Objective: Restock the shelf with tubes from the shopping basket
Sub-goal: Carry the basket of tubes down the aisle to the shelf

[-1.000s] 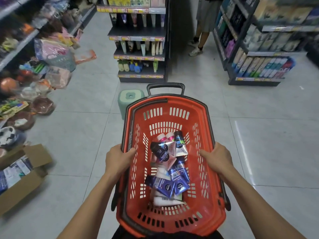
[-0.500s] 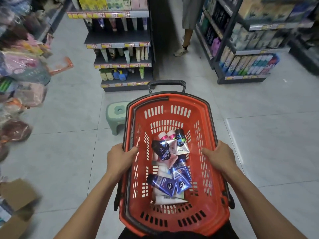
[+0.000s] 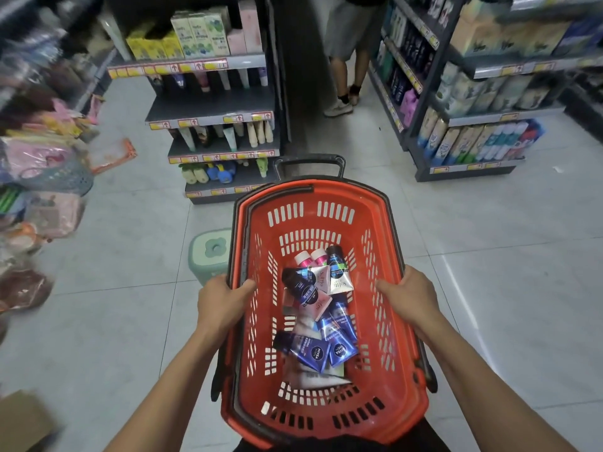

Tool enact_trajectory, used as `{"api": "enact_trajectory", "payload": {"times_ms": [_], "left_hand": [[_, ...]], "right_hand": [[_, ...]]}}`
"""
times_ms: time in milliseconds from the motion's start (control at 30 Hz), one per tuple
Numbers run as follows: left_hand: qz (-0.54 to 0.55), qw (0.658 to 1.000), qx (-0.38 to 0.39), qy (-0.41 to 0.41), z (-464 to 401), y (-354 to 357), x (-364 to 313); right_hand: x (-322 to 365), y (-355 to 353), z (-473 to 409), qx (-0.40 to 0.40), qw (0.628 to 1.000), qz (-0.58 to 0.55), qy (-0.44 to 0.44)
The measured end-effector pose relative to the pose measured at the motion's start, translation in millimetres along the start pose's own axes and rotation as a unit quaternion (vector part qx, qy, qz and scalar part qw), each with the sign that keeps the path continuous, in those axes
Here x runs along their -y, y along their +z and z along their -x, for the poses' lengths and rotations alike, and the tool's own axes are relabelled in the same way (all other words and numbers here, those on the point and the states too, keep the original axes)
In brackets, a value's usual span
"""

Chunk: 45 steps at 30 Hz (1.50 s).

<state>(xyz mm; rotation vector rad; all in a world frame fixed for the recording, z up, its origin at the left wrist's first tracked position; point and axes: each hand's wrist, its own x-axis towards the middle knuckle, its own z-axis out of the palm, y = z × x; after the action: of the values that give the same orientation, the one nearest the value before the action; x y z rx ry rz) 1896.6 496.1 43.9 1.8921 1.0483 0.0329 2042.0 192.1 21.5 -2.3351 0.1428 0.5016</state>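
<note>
— While the left hand (image 3: 219, 296) grips the rim of the red shopping basket (image 3: 404, 340), what sits outboard of its fingers?

— A pale green plastic stool (image 3: 208, 252), just beyond the knuckles on the floor. Farther ahead stands the grey shelf unit (image 3: 215, 109), tubes hanging in its rows and cartons on top.

— And the fingers themselves?

— Thumb hooked over the inner side of the rim, the rest wrapped under the outer edge, clamped on it.

— What lies between the two hands?

— A pile of tubes (image 3: 321, 311) on the basket floor: dark and pink ones up by the fingertips' level, blue Nivea tubes (image 3: 315, 352) nearer the wrists, white ones beneath.

— The right hand (image 3: 411, 296)?

— Curled over the opposite rim, fingertips pointing inward, holding it firmly.

— Past it?

— A second shelving unit (image 3: 473, 125) with packs and bottles, well apart. Between the two units, another person's legs (image 3: 350, 70) stand in the aisle.
</note>
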Motion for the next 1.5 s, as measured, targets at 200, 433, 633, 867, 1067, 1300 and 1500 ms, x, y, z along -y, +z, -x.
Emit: {"api": "enact_trajectory", "payload": {"times_ms": [200, 433, 633, 867, 1067, 1300, 1500], "left_hand": [[0.019, 0.999, -0.024, -0.013, -36.6, 44.2, -70.8], [0.02, 0.999, -0.034, -0.021, -75.7, 75.3, -118.5], [0.005, 0.999, -0.037, -0.03, -124.6, 86.7, -137.0], [0.018, 0.999, -0.028, -0.04, -208.2, 85.1, -156.1], [0.027, 0.999, -0.015, -0.042, -313.6, 58.6, -182.3], [0.047, 0.998, 0.004, -0.048, -416.7, 18.3, -200.2], [0.051, 0.997, 0.003, -0.062, -479.4, 3.7, -216.4]], "right_hand": [[27.5, -47.1, -90.8, 0.024, 0.999, -0.002, -0.023], [40.4, -71.6, -155.6, 0.045, 0.999, -0.014, -0.023], [62.3, -67.2, -206.5, 0.049, 0.999, 0.001, -0.023], [116.9, -45.5, -270.3, 0.052, 0.998, 0.013, -0.017], [199.3, -20.7, -331.2, 0.047, 0.999, 0.026, -0.009], [293.0, 17.2, -395.9, 0.045, 0.997, 0.066, -0.012], [344.8, 38.7, -452.7, 0.044, 0.994, 0.101, -0.028]]}}
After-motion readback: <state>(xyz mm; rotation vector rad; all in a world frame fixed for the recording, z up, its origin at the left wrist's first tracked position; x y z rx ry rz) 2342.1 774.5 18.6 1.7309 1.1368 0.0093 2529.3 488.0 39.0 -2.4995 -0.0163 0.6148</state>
